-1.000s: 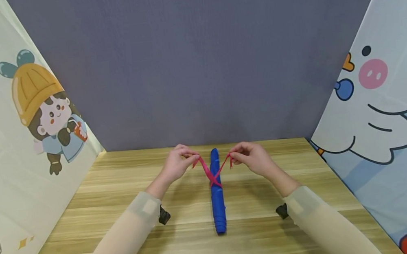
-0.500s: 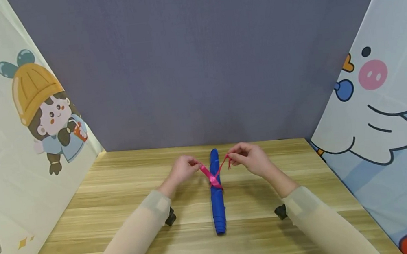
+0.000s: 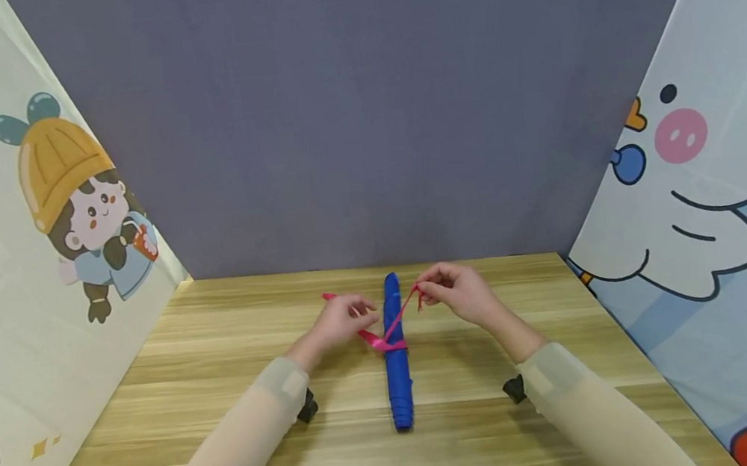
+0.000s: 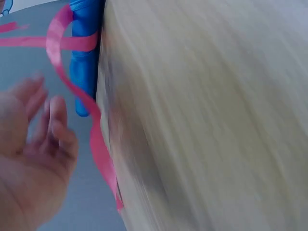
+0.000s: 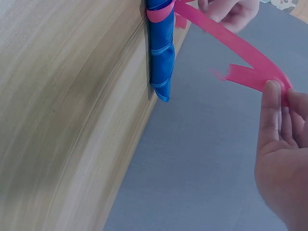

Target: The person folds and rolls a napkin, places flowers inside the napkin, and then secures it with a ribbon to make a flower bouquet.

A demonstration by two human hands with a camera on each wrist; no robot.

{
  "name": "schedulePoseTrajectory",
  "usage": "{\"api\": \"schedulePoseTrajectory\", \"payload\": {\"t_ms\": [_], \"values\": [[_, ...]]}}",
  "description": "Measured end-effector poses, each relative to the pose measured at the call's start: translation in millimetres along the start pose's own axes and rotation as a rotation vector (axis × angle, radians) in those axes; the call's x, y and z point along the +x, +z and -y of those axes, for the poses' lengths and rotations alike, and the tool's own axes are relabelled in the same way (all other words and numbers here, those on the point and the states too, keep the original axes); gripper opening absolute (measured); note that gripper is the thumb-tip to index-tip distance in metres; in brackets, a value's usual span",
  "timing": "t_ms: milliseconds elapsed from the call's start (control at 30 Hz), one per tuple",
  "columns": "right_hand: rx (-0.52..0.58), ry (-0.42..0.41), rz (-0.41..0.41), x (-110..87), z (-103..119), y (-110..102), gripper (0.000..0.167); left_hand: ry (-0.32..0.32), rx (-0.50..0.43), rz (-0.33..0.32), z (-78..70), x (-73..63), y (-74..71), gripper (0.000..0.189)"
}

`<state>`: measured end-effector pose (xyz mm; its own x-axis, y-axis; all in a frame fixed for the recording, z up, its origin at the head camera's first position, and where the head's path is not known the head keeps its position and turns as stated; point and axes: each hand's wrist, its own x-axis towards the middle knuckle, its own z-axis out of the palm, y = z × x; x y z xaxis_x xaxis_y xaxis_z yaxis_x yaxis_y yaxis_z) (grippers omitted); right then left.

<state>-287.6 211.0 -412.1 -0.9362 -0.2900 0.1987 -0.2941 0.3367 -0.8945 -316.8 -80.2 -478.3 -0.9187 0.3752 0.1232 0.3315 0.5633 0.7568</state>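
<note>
A long, narrow roll of blue cloth (image 3: 400, 388) lies on the wooden table, pointing away from me. A pink ribbon (image 3: 376, 343) is wrapped round its middle, and the two ends cross on top. My right hand (image 3: 458, 292) pinches one end between thumb and fingertips, to the right of the roll; the right wrist view shows the short tail of ribbon (image 5: 228, 41) past the fingers. To the left of the roll, my left hand (image 3: 341, 320) has relaxed fingers holding nothing. The other ribbon end (image 4: 98, 149) hangs loose beside it in the left wrist view.
The wooden table (image 3: 227, 397) ends at a grey-purple panel (image 3: 362, 114) behind the roll. Printed cloth walls with cartoon figures stand on the left (image 3: 2, 299) and right (image 3: 719, 245). Each wrist carries a small black device.
My left hand has come down and nearer, letting go of its ribbon end, which now falls to the left. My right hand stays nearly still, pinching its end.
</note>
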Motion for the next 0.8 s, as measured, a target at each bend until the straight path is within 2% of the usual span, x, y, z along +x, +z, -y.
{"api": "schedulePoseTrajectory", "payload": {"t_ms": [67, 167, 300, 367, 500, 800], "values": [[0.001, -0.003, 0.002, 0.2, 0.0, 0.2, 0.018, 0.028, -0.024, 0.088, 1.3, -4.6, -3.0, 0.020], [0.002, 0.000, 0.002, 0.1, 0.6, 0.7, 0.018, 0.074, -0.014, 0.196, 3.1, -11.3, -6.9, 0.028], [-0.002, 0.002, 0.002, 0.1, 0.3, 1.1, 0.017, 0.145, 0.059, 0.253, 5.9, -15.1, -8.7, 0.033], [-0.005, 0.001, 0.005, -0.2, 0.0, 1.5, 0.017, 0.166, 0.086, 0.257, 7.2, -14.9, -8.3, 0.023], [-0.008, -0.001, 0.008, -0.2, -0.9, 2.1, 0.017, 0.158, 0.094, 0.238, 5.6, -13.0, -5.8, 0.004], [0.017, -0.011, 0.008, 0.6, -0.7, 3.4, 0.017, 0.151, 0.082, 0.136, -2.6, -8.0, 2.6, 0.006]]}}
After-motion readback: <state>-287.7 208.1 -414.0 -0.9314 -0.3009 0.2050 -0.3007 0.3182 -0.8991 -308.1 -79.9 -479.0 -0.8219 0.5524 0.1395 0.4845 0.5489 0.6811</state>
